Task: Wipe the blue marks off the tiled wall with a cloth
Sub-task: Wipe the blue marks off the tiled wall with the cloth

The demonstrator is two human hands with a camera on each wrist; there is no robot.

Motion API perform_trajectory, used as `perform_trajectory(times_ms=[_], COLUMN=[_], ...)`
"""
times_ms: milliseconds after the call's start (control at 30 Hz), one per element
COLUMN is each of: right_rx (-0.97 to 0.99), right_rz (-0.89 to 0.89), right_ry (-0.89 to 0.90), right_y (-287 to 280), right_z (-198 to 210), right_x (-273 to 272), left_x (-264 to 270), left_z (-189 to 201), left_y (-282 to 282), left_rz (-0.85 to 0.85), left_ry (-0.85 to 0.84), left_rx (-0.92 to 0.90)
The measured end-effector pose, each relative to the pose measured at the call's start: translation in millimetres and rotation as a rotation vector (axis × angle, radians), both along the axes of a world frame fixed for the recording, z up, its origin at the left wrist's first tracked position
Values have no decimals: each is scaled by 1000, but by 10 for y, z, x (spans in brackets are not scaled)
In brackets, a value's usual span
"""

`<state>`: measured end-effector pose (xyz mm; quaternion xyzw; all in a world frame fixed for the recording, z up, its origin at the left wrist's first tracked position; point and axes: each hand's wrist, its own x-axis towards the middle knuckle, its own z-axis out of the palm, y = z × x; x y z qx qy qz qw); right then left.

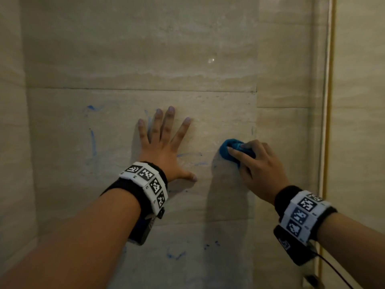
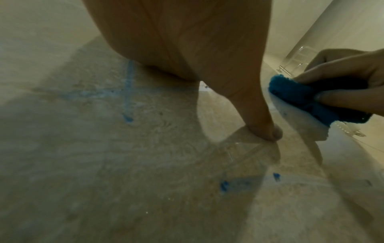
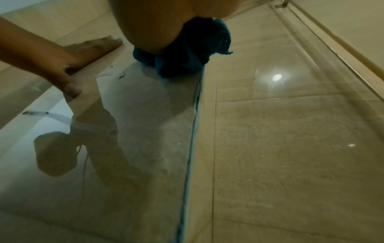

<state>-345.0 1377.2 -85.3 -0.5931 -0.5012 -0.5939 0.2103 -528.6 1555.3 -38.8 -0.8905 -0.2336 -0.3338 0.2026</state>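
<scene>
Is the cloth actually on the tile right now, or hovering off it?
Touching. In the right wrist view the blue cloth, bunched in the right hand, presses onto the tiled wall, meeting its own reflection with no gap.

Dim glossy beige room, gold trim rightward.

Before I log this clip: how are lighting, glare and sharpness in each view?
Head view: dim, and the right hand with its bunched blue cloth casts a long shadow down the glossy beige tiled wall. Left wrist view: the left hand is a blurred mass up close. Right wrist view: a round lamp glare and mirror-like reflections.
</scene>
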Motion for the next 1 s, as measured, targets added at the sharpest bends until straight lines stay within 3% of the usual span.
perform_trajectory(times_ms=[367,533,700,767,1000], right_rx=[190,138,22,6,84], right_rz=[29,6,-9,6,17], right_ry=[15,12,5,3,10], right_y=[132,143,130,124,186], right_z=[436,211,-80,-128,192], right_x=[-66,-54,-7,-28,-97], left_x=[6,23,43,55,101], left_z=[-19,-41,-247,-296,-325], left_y=[1,-73,-160,-150,-77], left_rz=[18,63,-85,-60,-9], left_ry=[-4,-15,-51,-16,45], left_rx=[7,13,87,46,-4])
